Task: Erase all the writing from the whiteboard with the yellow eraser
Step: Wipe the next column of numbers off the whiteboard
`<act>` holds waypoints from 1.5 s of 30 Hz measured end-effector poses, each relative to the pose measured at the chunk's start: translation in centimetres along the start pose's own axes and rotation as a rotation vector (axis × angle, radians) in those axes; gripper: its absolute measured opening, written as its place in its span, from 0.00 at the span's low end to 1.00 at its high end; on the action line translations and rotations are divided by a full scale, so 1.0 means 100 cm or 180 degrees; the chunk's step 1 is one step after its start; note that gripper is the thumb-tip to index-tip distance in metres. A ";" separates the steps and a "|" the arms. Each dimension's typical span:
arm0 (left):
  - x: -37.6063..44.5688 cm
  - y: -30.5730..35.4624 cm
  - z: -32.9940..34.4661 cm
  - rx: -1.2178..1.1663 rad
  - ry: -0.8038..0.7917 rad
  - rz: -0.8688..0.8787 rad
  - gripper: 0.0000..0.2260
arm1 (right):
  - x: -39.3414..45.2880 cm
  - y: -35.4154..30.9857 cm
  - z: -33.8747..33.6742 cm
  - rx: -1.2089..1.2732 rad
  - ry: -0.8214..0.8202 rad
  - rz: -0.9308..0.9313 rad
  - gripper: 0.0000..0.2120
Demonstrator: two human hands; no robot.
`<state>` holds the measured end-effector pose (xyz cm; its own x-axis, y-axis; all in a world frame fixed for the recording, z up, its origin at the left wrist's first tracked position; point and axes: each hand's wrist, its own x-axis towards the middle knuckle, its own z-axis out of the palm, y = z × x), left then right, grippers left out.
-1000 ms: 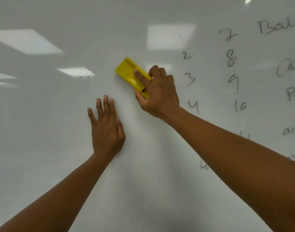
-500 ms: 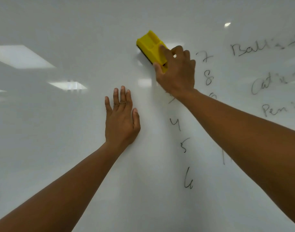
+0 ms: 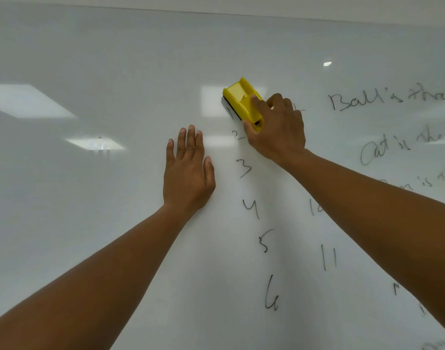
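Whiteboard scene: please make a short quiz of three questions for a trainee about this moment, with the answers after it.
1. True or false: the left hand lies flat on the whiteboard and holds nothing.
2. Which hand grips the yellow eraser? A) the left hand B) the right hand C) both hands
3. Fill in: the column of digits below the eraser still reads 3, 4, 5 and ___.

Key
1. True; its fingers are straight against the board.
2. B; the right hand holds the eraser against the board, near the top of the digit column.
3. 6, the lowest digit of that column.
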<state>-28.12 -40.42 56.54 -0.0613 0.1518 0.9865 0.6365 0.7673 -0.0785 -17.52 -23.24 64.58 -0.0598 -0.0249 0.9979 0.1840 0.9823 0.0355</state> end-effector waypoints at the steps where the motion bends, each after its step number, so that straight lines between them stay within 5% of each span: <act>1: 0.000 0.000 0.001 0.0005 0.0000 -0.0001 0.27 | -0.001 0.000 0.000 -0.0051 -0.0010 -0.0121 0.25; 7: -0.004 -0.001 0.002 0.0002 0.0053 -0.0014 0.28 | 0.002 -0.002 -0.001 0.0173 0.0013 0.0279 0.24; 13: -0.003 -0.001 0.003 0.0056 0.0076 -0.0025 0.28 | -0.006 -0.003 -0.001 -0.0091 -0.0139 -0.0601 0.27; 20: -0.006 0.000 0.003 0.0035 0.0071 -0.0032 0.28 | 0.008 0.004 -0.002 0.0035 -0.0036 0.0180 0.24; 27: -0.006 -0.001 0.005 0.0097 0.0122 -0.0036 0.28 | 0.008 0.007 -0.005 -0.0163 -0.0191 -0.0857 0.25; 32: -0.009 -0.001 0.006 0.0047 0.0141 -0.0045 0.27 | 0.015 0.004 -0.002 -0.0027 -0.0044 -0.0036 0.24; 38: -0.011 -0.001 0.007 0.0050 0.0137 -0.0039 0.28 | 0.004 -0.001 0.003 -0.0101 -0.0045 -0.0764 0.25; 45: -0.014 -0.002 0.006 0.0046 0.0142 -0.0050 0.27 | 0.014 -0.003 0.003 0.0124 0.0094 0.0078 0.22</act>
<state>-28.60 -40.43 55.12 -0.0366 0.1121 0.9930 0.6244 0.7784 -0.0649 -17.92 -23.49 65.98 -0.0266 -0.0056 0.9996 0.1467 0.9891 0.0094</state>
